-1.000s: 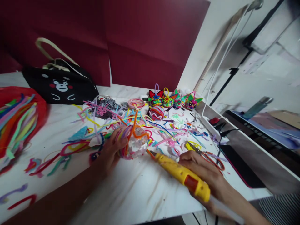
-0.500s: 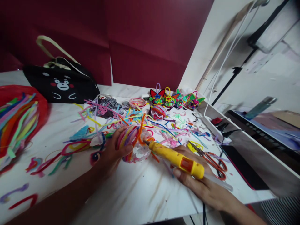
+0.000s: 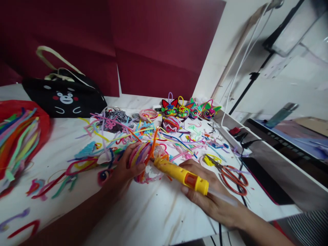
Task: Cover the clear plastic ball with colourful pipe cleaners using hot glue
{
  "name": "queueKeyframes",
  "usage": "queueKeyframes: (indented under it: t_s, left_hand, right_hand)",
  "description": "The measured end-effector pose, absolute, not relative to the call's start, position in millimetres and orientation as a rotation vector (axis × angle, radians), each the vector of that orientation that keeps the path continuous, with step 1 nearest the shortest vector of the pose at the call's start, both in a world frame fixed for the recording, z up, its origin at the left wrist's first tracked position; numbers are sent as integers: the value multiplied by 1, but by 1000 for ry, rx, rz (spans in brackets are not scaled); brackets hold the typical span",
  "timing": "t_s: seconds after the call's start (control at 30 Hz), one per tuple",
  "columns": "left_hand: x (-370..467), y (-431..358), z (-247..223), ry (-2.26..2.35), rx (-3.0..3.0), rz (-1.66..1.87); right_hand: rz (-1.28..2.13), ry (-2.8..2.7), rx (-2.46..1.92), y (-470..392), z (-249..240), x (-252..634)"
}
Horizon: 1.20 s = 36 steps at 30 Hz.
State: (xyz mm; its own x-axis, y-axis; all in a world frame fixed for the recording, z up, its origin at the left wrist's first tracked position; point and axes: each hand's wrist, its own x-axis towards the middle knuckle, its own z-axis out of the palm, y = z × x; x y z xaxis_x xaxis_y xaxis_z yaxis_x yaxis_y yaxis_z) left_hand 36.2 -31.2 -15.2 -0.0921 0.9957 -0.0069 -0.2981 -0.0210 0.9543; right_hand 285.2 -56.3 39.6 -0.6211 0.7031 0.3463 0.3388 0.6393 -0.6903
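My left hand (image 3: 130, 167) is closed around a clear ball (image 3: 153, 173) whose left side is wrapped in pink, purple, yellow and orange pipe cleaners. An orange pipe cleaner (image 3: 154, 140) sticks up from the ball, with more orange pieces on its right side. In my right hand (image 3: 205, 194) is a yellow hot glue gun (image 3: 183, 174), a clear glue stick (image 3: 222, 196) jutting from its back end. The gun's nozzle points at the ball, at or very near the orange pipe cleaner; whether it touches I cannot tell.
Loose pipe cleaners (image 3: 125, 133) litter the white table. Several finished cat-faced ornaments (image 3: 170, 108) and a striped ball (image 3: 171, 124) stand at the back. Orange-handled scissors (image 3: 233, 179) and a black phone-like slab (image 3: 266, 181) lie right. A black bag (image 3: 64, 102) and red bag (image 3: 43, 130) are left.
The glue gun has moved left, bringing its nozzle further over the ball to the upright orange pipe cleaner. My left hand keeps its hold on the ball. The whole view has shifted slightly.
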Motion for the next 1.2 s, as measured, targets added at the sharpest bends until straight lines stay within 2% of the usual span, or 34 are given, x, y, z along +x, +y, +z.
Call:
queueKeyframes:
  t_s: [0.3, 0.9, 1.2]
  left_hand:
    - [34, -29, -17, 1084, 989, 1401]
    - [23, -22, -30, 1083, 1141, 1358]
    - [25, -22, -29, 1100, 1092, 1366]
  right_hand:
    - [742, -2288, -895, -58, 37, 286]
    - [464, -2351, -917, -59, 50, 283]
    - [557, -2399, -894, -67, 49, 282]
